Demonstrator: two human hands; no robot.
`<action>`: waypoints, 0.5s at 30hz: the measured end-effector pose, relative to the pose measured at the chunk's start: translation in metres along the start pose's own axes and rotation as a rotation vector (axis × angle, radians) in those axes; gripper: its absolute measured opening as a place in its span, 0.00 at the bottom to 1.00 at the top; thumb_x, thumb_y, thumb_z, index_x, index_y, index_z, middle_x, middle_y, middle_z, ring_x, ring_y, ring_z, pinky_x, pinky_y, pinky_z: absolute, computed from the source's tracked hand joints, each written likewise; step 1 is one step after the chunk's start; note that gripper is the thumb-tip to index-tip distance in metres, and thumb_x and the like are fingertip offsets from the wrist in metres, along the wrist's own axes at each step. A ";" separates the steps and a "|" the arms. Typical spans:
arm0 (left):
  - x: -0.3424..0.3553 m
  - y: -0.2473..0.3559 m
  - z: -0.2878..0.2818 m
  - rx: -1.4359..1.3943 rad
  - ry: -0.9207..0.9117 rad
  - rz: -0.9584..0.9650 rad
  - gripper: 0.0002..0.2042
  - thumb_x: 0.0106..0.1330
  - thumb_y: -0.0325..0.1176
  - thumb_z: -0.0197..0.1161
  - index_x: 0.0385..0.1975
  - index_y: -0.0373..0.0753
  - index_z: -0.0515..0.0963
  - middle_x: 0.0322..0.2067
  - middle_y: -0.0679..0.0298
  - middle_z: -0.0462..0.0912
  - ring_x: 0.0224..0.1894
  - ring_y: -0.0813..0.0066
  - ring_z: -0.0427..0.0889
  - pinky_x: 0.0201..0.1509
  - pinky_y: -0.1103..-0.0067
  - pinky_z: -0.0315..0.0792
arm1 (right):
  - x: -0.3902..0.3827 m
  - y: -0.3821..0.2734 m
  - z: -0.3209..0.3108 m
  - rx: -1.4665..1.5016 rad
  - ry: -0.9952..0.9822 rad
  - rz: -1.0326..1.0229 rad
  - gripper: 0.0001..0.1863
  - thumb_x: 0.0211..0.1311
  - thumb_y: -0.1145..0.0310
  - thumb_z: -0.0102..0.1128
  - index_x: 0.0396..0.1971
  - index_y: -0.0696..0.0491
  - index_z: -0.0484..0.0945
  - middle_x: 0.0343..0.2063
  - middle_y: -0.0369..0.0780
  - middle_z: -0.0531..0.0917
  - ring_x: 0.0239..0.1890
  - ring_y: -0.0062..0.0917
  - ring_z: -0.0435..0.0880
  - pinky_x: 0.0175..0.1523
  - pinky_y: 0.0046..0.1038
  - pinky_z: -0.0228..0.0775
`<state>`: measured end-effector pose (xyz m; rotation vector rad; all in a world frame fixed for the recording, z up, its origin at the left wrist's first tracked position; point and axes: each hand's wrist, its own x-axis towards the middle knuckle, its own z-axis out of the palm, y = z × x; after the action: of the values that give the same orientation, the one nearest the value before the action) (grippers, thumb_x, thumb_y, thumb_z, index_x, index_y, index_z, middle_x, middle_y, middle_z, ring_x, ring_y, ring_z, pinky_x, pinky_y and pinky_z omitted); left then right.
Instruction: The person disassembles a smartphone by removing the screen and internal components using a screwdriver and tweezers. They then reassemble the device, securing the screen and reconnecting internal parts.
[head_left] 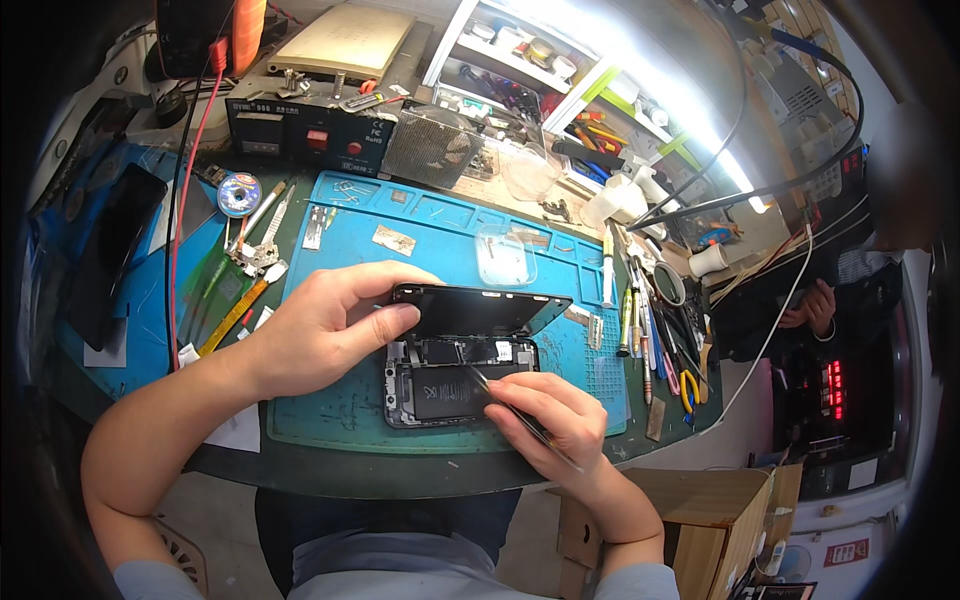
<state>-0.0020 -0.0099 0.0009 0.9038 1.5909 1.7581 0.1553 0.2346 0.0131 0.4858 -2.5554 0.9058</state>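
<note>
An opened phone lies on the blue silicone work mat, its battery and inner parts exposed. My left hand pinches the left end of the raised black screen panel, which tilts up above the phone's body. My right hand grips slim metal tweezers, their tip over the phone's inner parts near the battery's top right. A small clear container sits on the mat behind the panel.
Pens, pliers and tools crowd the right; a solder spool and another phone lie left. A black electrical unit and shelves stand behind. Another person, hands raised, is at the far right.
</note>
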 end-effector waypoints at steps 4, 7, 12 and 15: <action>0.000 0.000 0.000 0.002 0.001 -0.004 0.15 0.79 0.27 0.58 0.62 0.31 0.76 0.53 0.61 0.85 0.54 0.78 0.82 0.62 0.78 0.76 | 0.001 0.000 0.000 -0.006 0.001 -0.013 0.13 0.56 0.80 0.77 0.42 0.61 0.88 0.37 0.47 0.90 0.37 0.34 0.91 0.42 0.29 0.83; 0.000 0.000 0.000 -0.001 0.002 -0.009 0.15 0.79 0.27 0.58 0.62 0.31 0.76 0.52 0.61 0.85 0.54 0.78 0.82 0.62 0.78 0.76 | 0.001 0.000 0.001 -0.016 0.005 -0.029 0.13 0.56 0.80 0.77 0.42 0.62 0.88 0.38 0.47 0.90 0.37 0.34 0.91 0.42 0.29 0.83; 0.000 0.000 0.000 -0.007 -0.002 -0.013 0.15 0.79 0.27 0.58 0.62 0.31 0.76 0.52 0.61 0.85 0.55 0.78 0.82 0.62 0.78 0.76 | 0.000 0.000 0.003 -0.037 0.021 -0.039 0.14 0.56 0.81 0.76 0.43 0.62 0.87 0.38 0.46 0.89 0.37 0.34 0.91 0.42 0.28 0.83; 0.000 0.000 0.000 -0.018 -0.002 -0.013 0.15 0.79 0.26 0.58 0.62 0.31 0.76 0.53 0.61 0.85 0.55 0.77 0.82 0.62 0.78 0.76 | -0.001 0.000 0.003 -0.050 0.017 -0.036 0.14 0.56 0.81 0.76 0.43 0.62 0.87 0.38 0.46 0.89 0.37 0.34 0.91 0.41 0.28 0.83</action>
<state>-0.0020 -0.0102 0.0007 0.8848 1.5736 1.7589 0.1553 0.2324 0.0107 0.5049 -2.5391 0.8279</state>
